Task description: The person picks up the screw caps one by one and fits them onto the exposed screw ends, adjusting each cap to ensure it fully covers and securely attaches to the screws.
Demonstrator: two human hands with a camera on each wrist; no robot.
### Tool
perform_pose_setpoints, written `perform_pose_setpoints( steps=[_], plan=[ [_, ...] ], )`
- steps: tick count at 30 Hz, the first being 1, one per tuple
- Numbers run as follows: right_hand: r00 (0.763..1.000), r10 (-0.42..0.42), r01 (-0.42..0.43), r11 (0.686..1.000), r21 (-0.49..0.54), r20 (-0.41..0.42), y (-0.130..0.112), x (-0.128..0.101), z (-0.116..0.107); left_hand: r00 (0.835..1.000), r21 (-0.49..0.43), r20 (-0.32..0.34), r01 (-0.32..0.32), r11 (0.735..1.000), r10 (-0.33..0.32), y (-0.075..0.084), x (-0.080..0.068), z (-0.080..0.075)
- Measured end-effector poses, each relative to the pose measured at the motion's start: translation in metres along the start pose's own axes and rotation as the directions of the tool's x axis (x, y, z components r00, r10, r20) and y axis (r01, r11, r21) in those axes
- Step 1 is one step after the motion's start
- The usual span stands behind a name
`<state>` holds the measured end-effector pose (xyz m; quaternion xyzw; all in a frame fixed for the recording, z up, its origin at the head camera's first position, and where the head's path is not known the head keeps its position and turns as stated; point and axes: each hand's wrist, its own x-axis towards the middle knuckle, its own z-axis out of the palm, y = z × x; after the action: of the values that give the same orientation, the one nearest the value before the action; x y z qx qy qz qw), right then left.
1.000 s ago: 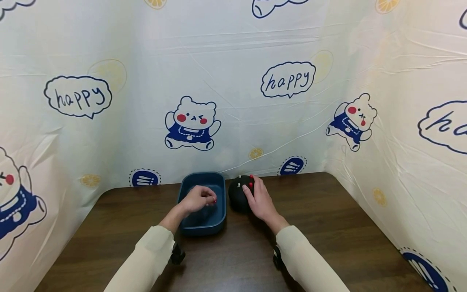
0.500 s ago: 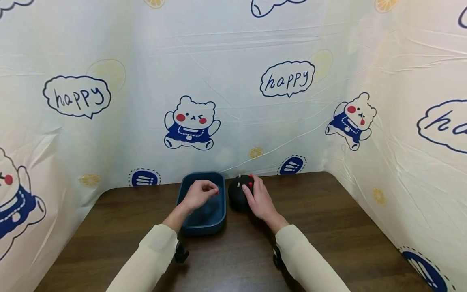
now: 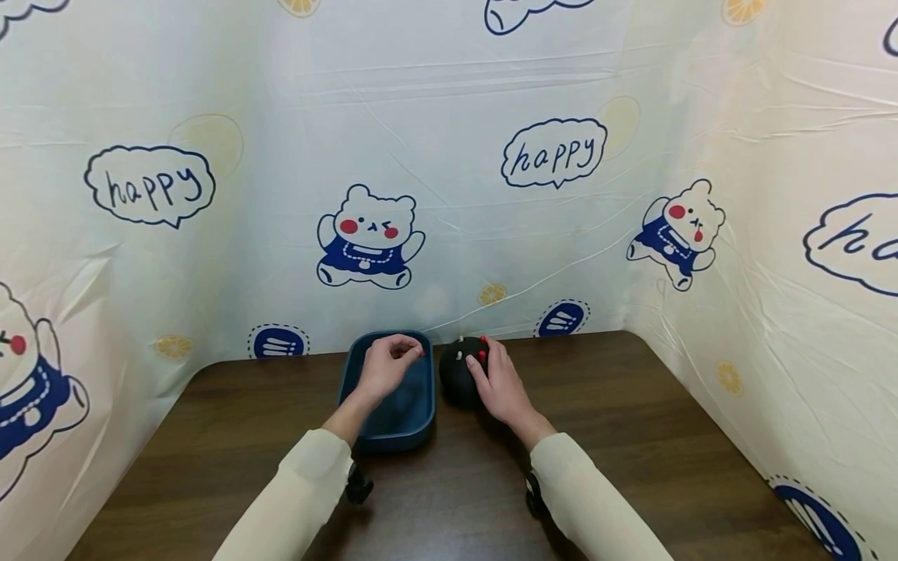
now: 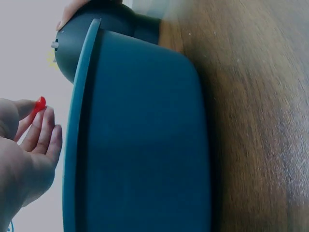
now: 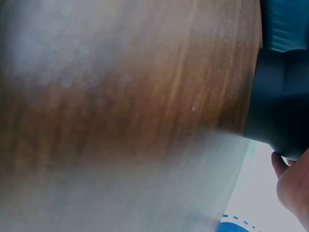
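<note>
L hand (image 3: 386, 368) was above the blue bin (image 3: 394, 443), thumb + fingers pinching a small red peg (image 4: 40, 103) right at the tips, nr the bin's far R side, apart from the black dome (image 3: 456, 386). R hand (image 3: 502, 383) was on the dome's R side, thumb + fingers curved round it. Dome stood on the table (image 3: 449, 499) just R of the bin, w/ white pegs (image 3: 459, 355) and red pegs (image 3: 482, 355) on its top, the red ones by the R fingers. L hand + forearm hid part of the bin's inside; couldn't tell its full contents.
</note>
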<state>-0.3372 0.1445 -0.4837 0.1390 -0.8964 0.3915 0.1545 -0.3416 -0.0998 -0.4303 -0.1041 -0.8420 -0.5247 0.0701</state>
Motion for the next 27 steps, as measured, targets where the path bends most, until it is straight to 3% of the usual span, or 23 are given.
perform_pose_setpoints(
  steps=[12, 27],
  plan=[
    [1.000, 0.001, -0.001, 1.000, -0.007, -0.005, 0.000, -0.001, 0.000, 0.998, -0.001, -0.067, -0.017, 1.000, 0.017, 0.011, 0.005, 0.009],
    [1.000, -0.008, 0.008, 1.000, -0.021, -0.018, 0.000, 0.000, 0.000, 0.996, -0.010, -0.081, -0.027, 1.000, 0.027, 0.016, 0.014, 0.022]
  ],
)
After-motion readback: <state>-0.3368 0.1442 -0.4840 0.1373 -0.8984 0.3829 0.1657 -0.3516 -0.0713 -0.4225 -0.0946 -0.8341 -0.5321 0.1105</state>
